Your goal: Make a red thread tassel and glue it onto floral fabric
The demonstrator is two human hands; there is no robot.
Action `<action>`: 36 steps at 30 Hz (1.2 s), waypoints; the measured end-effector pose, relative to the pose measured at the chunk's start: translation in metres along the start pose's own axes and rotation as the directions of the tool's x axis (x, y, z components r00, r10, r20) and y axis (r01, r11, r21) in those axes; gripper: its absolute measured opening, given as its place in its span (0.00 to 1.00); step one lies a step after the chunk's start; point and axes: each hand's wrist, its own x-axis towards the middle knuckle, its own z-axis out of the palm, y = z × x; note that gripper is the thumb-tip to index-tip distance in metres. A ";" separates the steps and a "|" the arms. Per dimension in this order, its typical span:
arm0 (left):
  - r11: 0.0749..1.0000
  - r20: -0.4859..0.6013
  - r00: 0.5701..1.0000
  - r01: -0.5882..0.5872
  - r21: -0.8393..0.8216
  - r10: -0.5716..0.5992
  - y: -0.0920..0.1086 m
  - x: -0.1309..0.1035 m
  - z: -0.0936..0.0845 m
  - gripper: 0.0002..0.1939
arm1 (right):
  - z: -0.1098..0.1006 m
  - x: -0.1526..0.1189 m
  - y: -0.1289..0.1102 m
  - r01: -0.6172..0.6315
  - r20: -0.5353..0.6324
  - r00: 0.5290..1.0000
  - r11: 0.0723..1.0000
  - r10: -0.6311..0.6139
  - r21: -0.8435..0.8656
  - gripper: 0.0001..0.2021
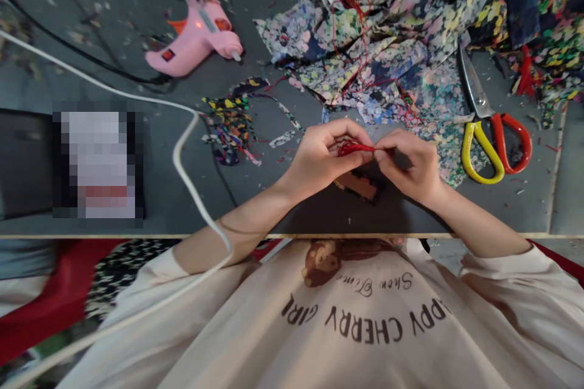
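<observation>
A small bundle of red thread (353,148) is held between both hands above the near part of the table. My left hand (326,149) is closed around its looped end, with thumb and fingers pressed on the strands. The fingertips of my right hand (409,164) pinch the other end, close against the left fingertips. Below the hands lies a dark-edged piece with a brown face (358,186), partly covered by them. Floral fabric scraps (378,67) are heaped just beyond the hands, with loose red threads across them.
Scissors (481,106) with one yellow and one red handle lie at the right. A pink glue gun (201,30), its orange light lit, rests at the back left. A white cable (182,164) crosses my left forearm. Thin fabric strips (232,124) lie left of the hands.
</observation>
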 end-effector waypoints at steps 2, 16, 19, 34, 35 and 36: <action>1.000 0.001 1.000 -0.014 0.001 0.014 -0.001 0.000 0.000 0.15 | -0.001 0.001 0.001 0.000 0.018 1.000 1.000 0.000 0.018 0.06; 0.998 0.026 0.997 -0.069 0.013 0.069 -0.003 0.002 -0.001 0.10 | -0.005 0.002 0.003 -0.023 0.050 0.999 0.998 0.020 0.064 0.09; 0.989 -0.051 0.990 -0.129 0.066 0.132 -0.007 0.005 -0.004 0.05 | -0.007 0.002 0.004 -0.023 0.032 0.999 0.997 0.021 0.067 0.08; 0.764 0.101 0.868 -0.479 0.433 0.487 -0.007 0.000 -0.006 0.08 | -0.008 0.003 0.005 -0.040 0.086 0.996 0.993 0.031 0.108 0.08; 0.767 0.057 0.865 -0.471 0.435 0.499 -0.008 0.000 -0.006 0.08 | -0.008 0.003 0.005 -0.054 0.084 0.995 0.991 0.045 0.119 0.08; 0.754 0.015 0.851 -0.474 0.455 0.525 -0.008 0.000 -0.007 0.09 | -0.008 0.003 0.005 -0.069 0.079 0.995 0.989 0.059 0.130 0.08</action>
